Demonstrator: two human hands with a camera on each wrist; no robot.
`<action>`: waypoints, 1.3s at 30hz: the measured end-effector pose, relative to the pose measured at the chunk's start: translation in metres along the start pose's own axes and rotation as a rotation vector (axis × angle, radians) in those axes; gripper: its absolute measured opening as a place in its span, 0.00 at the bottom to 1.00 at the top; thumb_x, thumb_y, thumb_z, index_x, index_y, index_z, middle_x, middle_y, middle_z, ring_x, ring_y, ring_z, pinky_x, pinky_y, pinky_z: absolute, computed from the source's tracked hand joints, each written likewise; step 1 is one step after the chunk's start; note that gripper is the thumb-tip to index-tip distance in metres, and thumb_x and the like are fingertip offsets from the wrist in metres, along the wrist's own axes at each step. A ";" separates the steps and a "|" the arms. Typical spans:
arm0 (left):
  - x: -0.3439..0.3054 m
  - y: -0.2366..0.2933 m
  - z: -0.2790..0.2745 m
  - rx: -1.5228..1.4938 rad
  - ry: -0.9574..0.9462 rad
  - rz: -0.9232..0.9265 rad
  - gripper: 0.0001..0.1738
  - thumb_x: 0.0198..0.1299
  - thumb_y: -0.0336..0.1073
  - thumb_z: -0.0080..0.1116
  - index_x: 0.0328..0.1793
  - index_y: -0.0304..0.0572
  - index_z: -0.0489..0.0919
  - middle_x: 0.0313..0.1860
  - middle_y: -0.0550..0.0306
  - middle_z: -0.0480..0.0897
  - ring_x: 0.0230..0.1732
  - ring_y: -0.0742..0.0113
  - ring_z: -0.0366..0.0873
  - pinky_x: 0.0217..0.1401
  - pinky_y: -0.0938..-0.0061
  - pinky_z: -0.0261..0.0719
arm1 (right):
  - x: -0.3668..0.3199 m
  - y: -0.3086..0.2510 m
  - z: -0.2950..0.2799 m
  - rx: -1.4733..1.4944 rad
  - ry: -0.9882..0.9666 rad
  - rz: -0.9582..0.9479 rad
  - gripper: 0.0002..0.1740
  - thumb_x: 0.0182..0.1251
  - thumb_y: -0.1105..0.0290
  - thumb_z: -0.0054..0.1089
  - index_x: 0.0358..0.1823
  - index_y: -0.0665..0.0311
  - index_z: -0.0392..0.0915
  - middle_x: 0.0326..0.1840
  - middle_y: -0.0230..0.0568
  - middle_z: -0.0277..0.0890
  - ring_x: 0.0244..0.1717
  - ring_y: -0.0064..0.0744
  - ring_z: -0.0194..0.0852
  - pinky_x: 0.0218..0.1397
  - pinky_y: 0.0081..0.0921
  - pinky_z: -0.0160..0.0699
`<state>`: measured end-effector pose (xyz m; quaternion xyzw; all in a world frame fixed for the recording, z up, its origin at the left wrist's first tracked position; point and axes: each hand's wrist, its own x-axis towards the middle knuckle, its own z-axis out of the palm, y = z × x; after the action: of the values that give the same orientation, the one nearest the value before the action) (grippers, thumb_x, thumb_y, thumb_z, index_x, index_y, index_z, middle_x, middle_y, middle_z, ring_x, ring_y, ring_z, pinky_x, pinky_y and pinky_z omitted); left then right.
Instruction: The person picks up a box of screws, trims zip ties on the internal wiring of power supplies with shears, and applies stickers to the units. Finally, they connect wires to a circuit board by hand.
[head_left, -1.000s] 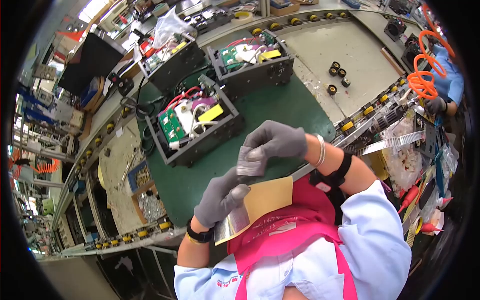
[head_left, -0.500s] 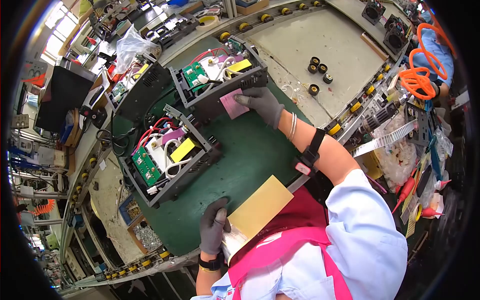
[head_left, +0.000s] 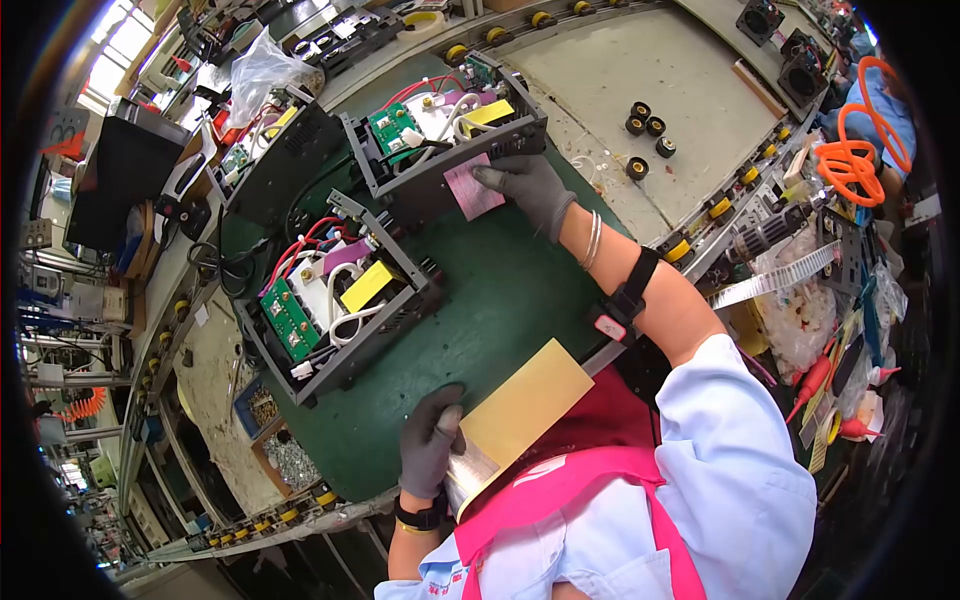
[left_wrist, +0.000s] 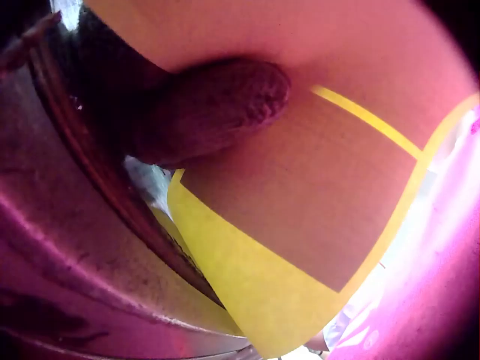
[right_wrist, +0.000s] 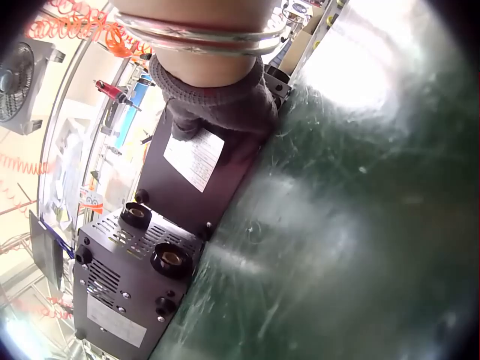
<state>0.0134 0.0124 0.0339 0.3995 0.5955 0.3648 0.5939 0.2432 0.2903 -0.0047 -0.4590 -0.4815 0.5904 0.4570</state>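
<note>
While the right hand (head_left: pixel 535 192) held the printed label (head_left: pixel 472 196) by one edge, thumb on its face and fingertips hidden, the label lay to that hand's left, against or just before the side panel (right_wrist: pixel 174 199) of the rear electronics chassis (head_left: pixel 412 196); its upper edge ran roughly along the panel's long axis, though I could not tell whether it sat flush, and that alignment seemed to be what the next move hinged on; the left hand (head_left: pixel 428 452), well apart near the counter (head_left: pixel 500 300)'s front edge, gripped the label sheet (head_left: pixel 527 400) under its thumb; the nearer chassis (head_left: pixel 400 318) stood leftward, so the right hand was closer to the panel.
</note>
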 end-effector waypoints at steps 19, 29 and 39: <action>0.003 -0.002 0.000 0.001 -0.010 -0.003 0.22 0.66 0.41 0.59 0.58 0.31 0.77 0.27 0.62 0.77 0.20 0.79 0.70 0.24 0.82 0.68 | -0.002 -0.043 -0.010 -0.776 -0.057 0.267 0.18 0.60 0.55 0.66 0.29 0.65 0.85 0.25 0.37 0.83 0.27 0.31 0.81 0.37 0.28 0.79; 0.001 0.002 0.005 -0.016 0.025 -0.003 0.23 0.65 0.42 0.60 0.56 0.28 0.77 0.21 0.61 0.76 0.18 0.78 0.69 0.23 0.82 0.65 | 0.007 -0.015 -0.003 -0.371 -0.345 0.094 0.16 0.64 0.60 0.64 0.45 0.64 0.86 0.28 0.37 0.84 0.18 0.19 0.76 0.20 0.20 0.72; -0.005 -0.005 -0.001 0.037 -0.103 0.148 0.18 0.65 0.36 0.60 0.57 0.33 0.78 0.26 0.63 0.78 0.22 0.79 0.72 0.25 0.82 0.70 | -0.066 -0.053 -0.009 -0.855 -0.278 -0.411 0.12 0.59 0.61 0.60 0.36 0.61 0.86 0.38 0.49 0.84 0.41 0.47 0.83 0.50 0.35 0.81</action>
<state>0.0123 0.0058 0.0317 0.4716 0.5395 0.3758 0.5877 0.2680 0.2336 0.0537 -0.4180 -0.8176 0.2931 0.2662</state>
